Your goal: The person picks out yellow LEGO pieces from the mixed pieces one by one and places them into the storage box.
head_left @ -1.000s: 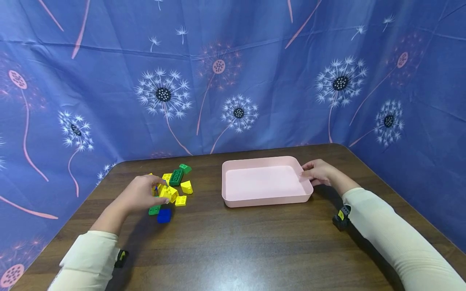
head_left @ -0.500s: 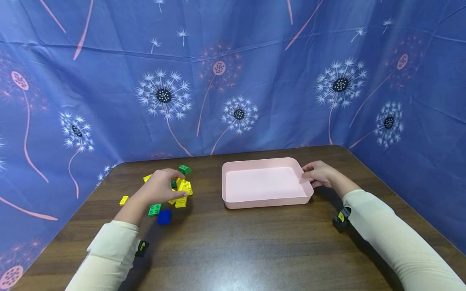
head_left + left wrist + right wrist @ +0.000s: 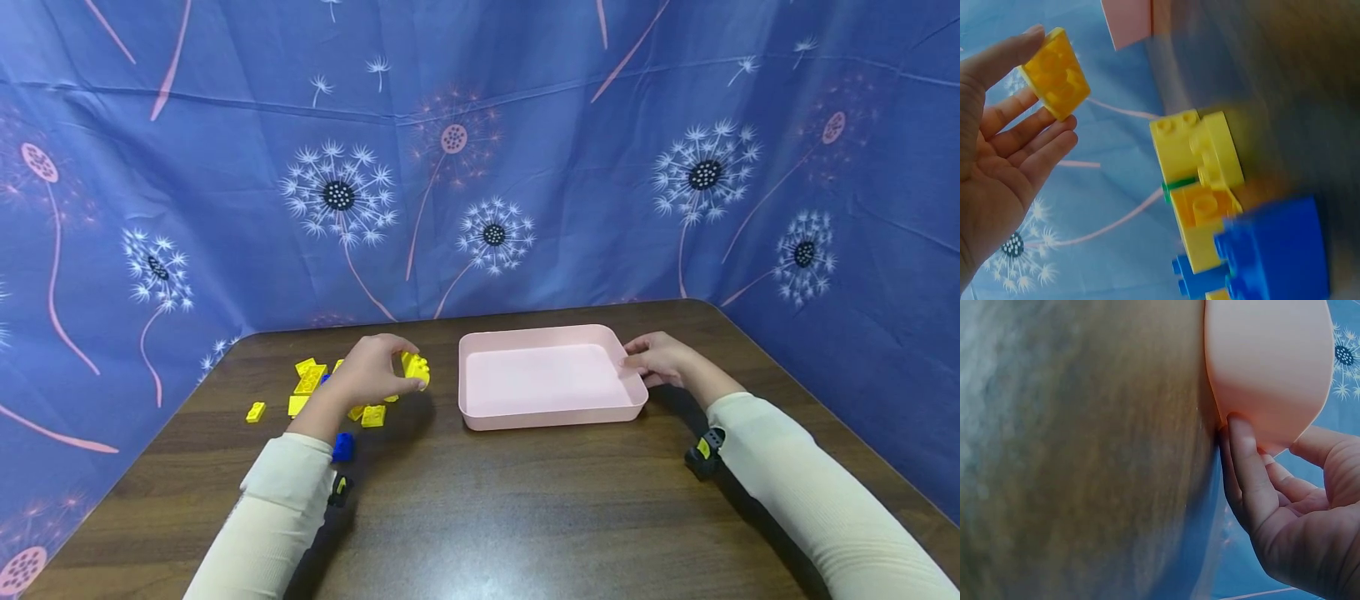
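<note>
My left hand (image 3: 366, 372) pinches a yellow toy building brick (image 3: 415, 369) between thumb and fingers, raised over the table between the loose bricks and the tray. The left wrist view shows this brick (image 3: 1057, 75) from its hollow underside. Below and behind the hand lie several yellow bricks (image 3: 310, 380) and a blue brick (image 3: 343, 447); the forearm and hand cover part of the pile. A sliver of a green brick (image 3: 1177, 187) peeks out in the left wrist view. My right hand (image 3: 660, 358) grips the right wall of a pink tray (image 3: 547, 375), thumb on the inside.
The bricks sit on a brown wooden table (image 3: 480, 508). One small yellow brick (image 3: 256, 412) lies apart at the left. Behind the table hangs a blue cloth (image 3: 570, 167) with a dandelion print. The tray stands right of centre near the back edge.
My left hand has moved right from the brick pile toward the tray, carrying the yellow brick. Bricks at the pile's left have come into view. The right hand and tray stay put.
</note>
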`<action>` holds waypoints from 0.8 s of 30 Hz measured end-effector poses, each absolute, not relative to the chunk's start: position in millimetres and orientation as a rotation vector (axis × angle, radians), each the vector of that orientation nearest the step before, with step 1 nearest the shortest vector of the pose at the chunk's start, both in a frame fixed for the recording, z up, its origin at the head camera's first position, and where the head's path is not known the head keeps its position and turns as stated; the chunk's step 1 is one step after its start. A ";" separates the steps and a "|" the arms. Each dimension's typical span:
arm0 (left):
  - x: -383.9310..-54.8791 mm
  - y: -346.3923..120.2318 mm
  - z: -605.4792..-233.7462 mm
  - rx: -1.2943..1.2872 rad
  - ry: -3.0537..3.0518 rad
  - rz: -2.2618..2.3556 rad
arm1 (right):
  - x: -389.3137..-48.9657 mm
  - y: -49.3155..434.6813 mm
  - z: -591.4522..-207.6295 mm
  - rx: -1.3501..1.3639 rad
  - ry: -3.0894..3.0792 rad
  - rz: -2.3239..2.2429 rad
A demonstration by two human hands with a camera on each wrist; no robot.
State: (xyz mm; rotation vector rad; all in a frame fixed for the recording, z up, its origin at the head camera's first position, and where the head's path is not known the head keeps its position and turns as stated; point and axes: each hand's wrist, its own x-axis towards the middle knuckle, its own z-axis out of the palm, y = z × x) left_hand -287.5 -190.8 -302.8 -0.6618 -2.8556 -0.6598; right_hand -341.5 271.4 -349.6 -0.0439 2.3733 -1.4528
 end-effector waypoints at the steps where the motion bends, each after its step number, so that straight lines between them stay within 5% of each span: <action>1: -288.8 -187.7 -303.2 -0.668 -2.857 -0.667 | -341.3 271.2 -349.8 -0.037 2.374 -1.454; 24: -313.8 -135.3 -305.3 -0.845 -2.831 -0.637 | -340.3 272.0 -348.8 -0.002 2.338 -1.506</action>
